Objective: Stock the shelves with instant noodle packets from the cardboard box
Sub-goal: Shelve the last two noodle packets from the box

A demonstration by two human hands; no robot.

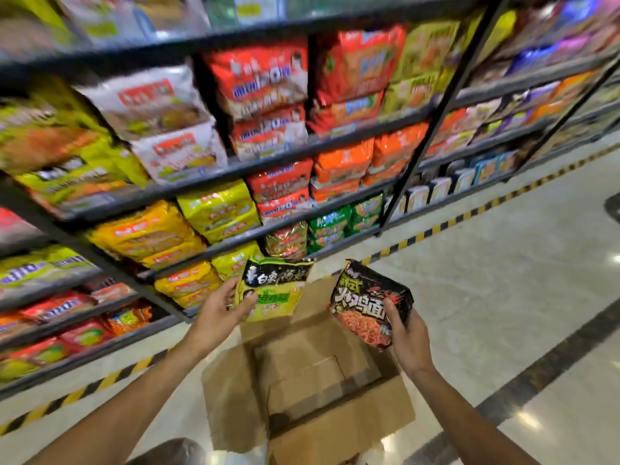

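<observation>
Cardboard box (pixel 312 391) is seen lowest in view, below and between both hands, flaps open; only bare brown inside is visible, no packets seen in it. Just above its right side, a black-and-red noodle packet (pixel 369 302) is gripped by the right hand (pixel 407 337): thumb is laid across the packet's front lower edge, fingers are curled behind, so the packet is pinched between them and tilted. Above the box's left flap, a yellow-green and black noodle packet (pixel 273 290) is held by the left hand (pixel 219 313): thumb is pressed on its front, fingers are wrapped round its left edge. The two packets are kept apart, box opening showing between them. Beyond the left-hand packet, dark shelves (pixel 235 169) are packed with stacked noodle packs, blurred; yellow packs (pixel 188 283) sit closest past the left fingers. A yellow-black floor stripe (pixel 453 219) is seen beyond the right hand, along the shelf base.
</observation>
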